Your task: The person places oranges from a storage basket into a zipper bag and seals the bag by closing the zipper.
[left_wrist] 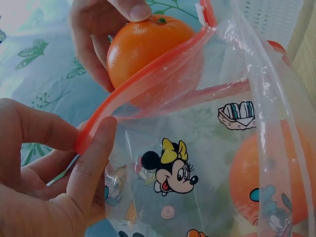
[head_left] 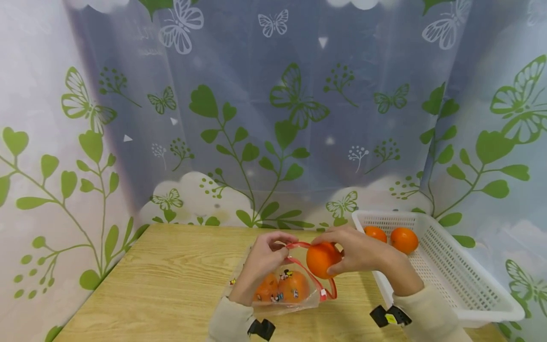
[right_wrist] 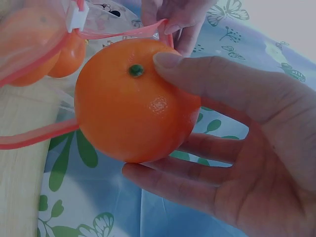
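A clear zip bag [left_wrist: 148,207] with cartoon prints and a red zip edge lies on the table, its mouth spread apart. Pinched at one end of that edge, the bag is held by my left hand [head_left: 268,254]. My right hand [head_left: 356,251] grips an orange [right_wrist: 136,106] between thumb and fingers, right at the bag's mouth. In the left wrist view the orange's lower part shows through the clear plastic. Inside the bag, two more oranges [head_left: 294,286] rest side by side. A white slider [right_wrist: 76,16] sits on the red edge.
To the right stands a white perforated basket [head_left: 483,280] with two oranges [head_left: 404,240] at its far left end. The wooden table [head_left: 171,285] extends to the left of the bag. A printed curtain [head_left: 265,142] hangs behind.
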A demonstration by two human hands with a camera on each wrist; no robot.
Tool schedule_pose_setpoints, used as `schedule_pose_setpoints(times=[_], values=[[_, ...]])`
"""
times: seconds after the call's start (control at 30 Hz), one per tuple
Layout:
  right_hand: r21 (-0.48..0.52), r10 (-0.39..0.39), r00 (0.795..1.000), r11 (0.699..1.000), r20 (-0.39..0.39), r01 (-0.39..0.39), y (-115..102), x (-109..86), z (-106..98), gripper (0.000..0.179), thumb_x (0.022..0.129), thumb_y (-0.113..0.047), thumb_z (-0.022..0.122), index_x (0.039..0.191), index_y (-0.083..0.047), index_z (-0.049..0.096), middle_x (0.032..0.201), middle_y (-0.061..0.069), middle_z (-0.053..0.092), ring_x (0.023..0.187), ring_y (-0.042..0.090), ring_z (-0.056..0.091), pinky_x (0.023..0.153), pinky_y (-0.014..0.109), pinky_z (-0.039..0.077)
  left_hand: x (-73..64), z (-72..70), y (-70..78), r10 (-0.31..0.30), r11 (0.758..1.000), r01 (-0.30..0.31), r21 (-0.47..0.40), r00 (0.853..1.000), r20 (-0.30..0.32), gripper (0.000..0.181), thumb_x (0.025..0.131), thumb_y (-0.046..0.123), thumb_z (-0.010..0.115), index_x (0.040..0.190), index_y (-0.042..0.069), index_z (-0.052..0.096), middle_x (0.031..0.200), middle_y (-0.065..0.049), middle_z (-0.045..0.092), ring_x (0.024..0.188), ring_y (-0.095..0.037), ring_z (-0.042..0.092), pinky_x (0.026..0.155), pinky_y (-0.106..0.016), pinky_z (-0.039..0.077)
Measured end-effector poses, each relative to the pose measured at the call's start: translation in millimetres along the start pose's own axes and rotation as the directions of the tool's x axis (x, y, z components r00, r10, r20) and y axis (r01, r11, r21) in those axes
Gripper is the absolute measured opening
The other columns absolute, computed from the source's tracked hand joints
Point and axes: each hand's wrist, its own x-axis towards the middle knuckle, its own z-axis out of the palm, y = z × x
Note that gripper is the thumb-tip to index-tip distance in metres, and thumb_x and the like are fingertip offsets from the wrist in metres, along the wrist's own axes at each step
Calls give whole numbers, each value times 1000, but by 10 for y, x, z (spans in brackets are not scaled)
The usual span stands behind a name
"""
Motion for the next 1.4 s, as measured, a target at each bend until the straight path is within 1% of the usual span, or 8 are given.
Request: schedule_pose_setpoints(times=[0.13, 0.37, 0.5, 0.63, 0.83, 0.97, 1.1, 1.4], values=[[6, 1, 1000, 1000, -4, -1, -2, 19, 27, 56, 83, -18, 86, 136, -16, 67, 126, 5, 67, 107, 20, 61, 77, 21, 59, 0, 1, 0, -2, 1000, 2, 2, 1000, 6, 31, 97, -2, 53, 115, 7, 76, 118, -21, 70, 91, -17, 70, 83, -37, 66], [-3, -14, 1000, 1000, -20, 14, 7, 60, 69, 56, 83, -17, 85, 136, -14, 67, 126, 7, 67, 106, 21, 63, 77, 25, 60, -4, -7, 2, 0, 1000, 0, 2, 1000, 6, 30, 96, -1, 54, 115, 7, 76, 112, -15, 72, 87, -18, 69, 84, -39, 66], [-21, -5, 1000, 1000, -31, 4, 12, 73, 106, 56, 83, -18, 86, 135, -16, 67, 129, 7, 67, 108, 23, 62, 79, 28, 60, -7, -8, 7, -1, 1000, 1, -4, 1000, 7, 30, 96, -2, 54, 115, 7, 76, 111, -13, 72, 86, -17, 69, 84, -39, 66], [-47, 0, 999, 999, -43, -2, 20, 95, 144, 56, 83, -21, 87, 135, -17, 67, 130, 6, 67, 108, 24, 62, 78, 28, 58, 2, -6, 5, -5, 1000, 5, -2, 1000, 3, 31, 96, -1, 54, 115, 8, 76, 111, -13, 72, 87, -17, 69, 86, -42, 65], [-65, -33, 998, 997, -51, 30, 33, 151, 184, 56, 82, -21, 87, 134, -12, 67, 130, 9, 69, 109, 25, 65, 78, 26, 59, 8, -12, 2, -7, 1000, 7, -2, 1000, -2, 31, 96, -1, 53, 115, 7, 76, 110, -13, 72, 86, -17, 69, 86, -43, 65], [-80, -21, 998, 997, -53, 17, 14, 172, 204, 56, 82, -22, 87, 134, -12, 67, 130, 9, 70, 108, 25, 65, 81, 32, 60, 8, -16, 2, -6, 1000, 6, -9, 1000, -1, 31, 95, -1, 53, 115, 7, 76, 109, -14, 72, 84, -17, 69, 86, -42, 65], [-106, 7, 997, 994, -72, -15, 0, 185, 233, 56, 82, -23, 87, 133, -14, 68, 131, 12, 67, 111, 29, 62, 85, 43, 61, 6, -19, 5, -4, 1000, 4, -20, 1000, -3, 31, 96, -1, 53, 116, 6, 76, 108, -14, 72, 84, -17, 70, 86, -41, 66], [-147, -12, 991, 989, -132, -8, 15, 246, 325, 55, 79, -21, 89, 129, -10, 68, 130, 12, 64, 110, 29, 62, 89, 45, 60, 9, -25, 1, -7, 999, 7, -34, 1000, -10, 30, 96, -1, 54, 116, 5, 75, 116, -26, 69, 87, -19, 71, 83, -38, 66]])
